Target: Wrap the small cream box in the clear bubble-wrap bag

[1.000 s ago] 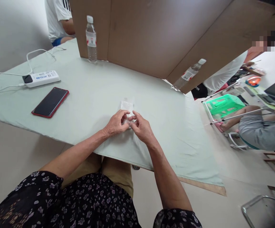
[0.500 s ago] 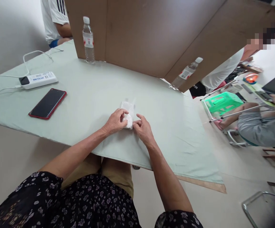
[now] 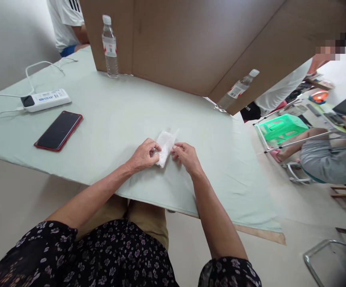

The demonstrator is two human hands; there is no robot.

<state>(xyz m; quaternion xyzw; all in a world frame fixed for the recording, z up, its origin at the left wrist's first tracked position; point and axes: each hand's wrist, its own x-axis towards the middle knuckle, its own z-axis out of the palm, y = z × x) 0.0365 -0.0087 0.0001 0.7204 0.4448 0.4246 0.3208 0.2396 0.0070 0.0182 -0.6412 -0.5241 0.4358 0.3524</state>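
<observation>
A small white packet in clear plastic wrap (image 3: 164, 144) lies tilted on the pale green tablecloth (image 3: 125, 115), near the table's front edge. My left hand (image 3: 143, 154) pinches its lower left side between thumb and fingers. My right hand (image 3: 187, 156) holds the packet's right edge with its fingertips. Both forearms rest over the table's edge.
A red-cased phone (image 3: 58, 130) lies at the left, with a white power strip (image 3: 45, 99) and cables behind it. Two water bottles (image 3: 109, 46) (image 3: 235, 91) stand against brown cardboard partitions (image 3: 196, 44). Other people sit at the far left and at the right beside a green stool (image 3: 280, 128).
The packet has been lifted and turned from flat under my fingers to a tilted position. My right hand shifted to the right, onto the packet's edge.
</observation>
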